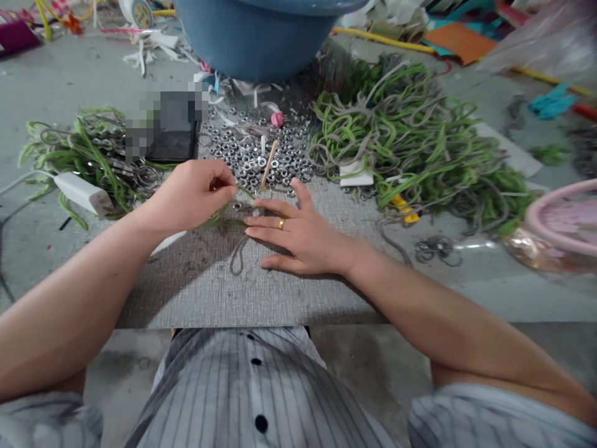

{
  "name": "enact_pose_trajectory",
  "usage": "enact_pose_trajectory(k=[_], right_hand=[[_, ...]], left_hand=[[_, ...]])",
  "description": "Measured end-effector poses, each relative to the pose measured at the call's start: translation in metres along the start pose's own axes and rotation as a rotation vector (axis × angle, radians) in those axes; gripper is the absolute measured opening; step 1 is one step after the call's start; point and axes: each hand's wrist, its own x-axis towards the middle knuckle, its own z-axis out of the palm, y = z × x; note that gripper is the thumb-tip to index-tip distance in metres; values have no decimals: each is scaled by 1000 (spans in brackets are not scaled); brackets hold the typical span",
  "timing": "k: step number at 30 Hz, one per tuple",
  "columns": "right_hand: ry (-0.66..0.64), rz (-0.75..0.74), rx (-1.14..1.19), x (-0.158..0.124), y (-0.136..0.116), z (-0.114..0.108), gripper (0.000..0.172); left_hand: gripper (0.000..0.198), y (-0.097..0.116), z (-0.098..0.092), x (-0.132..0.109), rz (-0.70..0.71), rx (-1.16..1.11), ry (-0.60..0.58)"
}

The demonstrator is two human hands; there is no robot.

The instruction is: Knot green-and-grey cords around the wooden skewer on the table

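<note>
My left hand (198,191) is closed, thumb and forefinger pinched on a green cord (245,192) at the middle of the table. Fingers spread and nearly flat, my right hand (298,236) rests on the table and touches the cords with its fingertips. A grey cord loop (237,258) sticks out below those fingertips. Between the hands a small metal nut (237,206) shows beside the cord. Just beyond lie many loose metal nuts (233,146) and a thin wooden stick (269,163). My palms hide part of the cords.
A large blue tub (261,37) stands at the back. To the right is a heap of green and grey cords (410,137). On the left are a dark phone (172,130), a white charger (84,193) and more green cords (88,140). A pink-rimmed basket (536,214) sits far right.
</note>
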Motion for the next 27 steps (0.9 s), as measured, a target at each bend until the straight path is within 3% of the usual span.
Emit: enact_pose_trajectory(k=[6, 11, 13, 20, 27], right_hand=[[83, -33, -1, 1, 2, 0, 48], [356, -50, -40, 3, 2, -5, 26], [388, -63, -54, 3, 0, -6, 22], [123, -81, 34, 3, -7, -4, 33], [-29, -78, 94, 3, -10, -5, 53]], left_hand=[[13, 12, 8, -2, -261, -716, -113], [16, 17, 14, -2, -387, -985, -183], [15, 17, 15, -2, -408, -1022, -214], [17, 20, 16, -2, -412, -1012, -227], [6, 14, 17, -2, -355, -995, -213]])
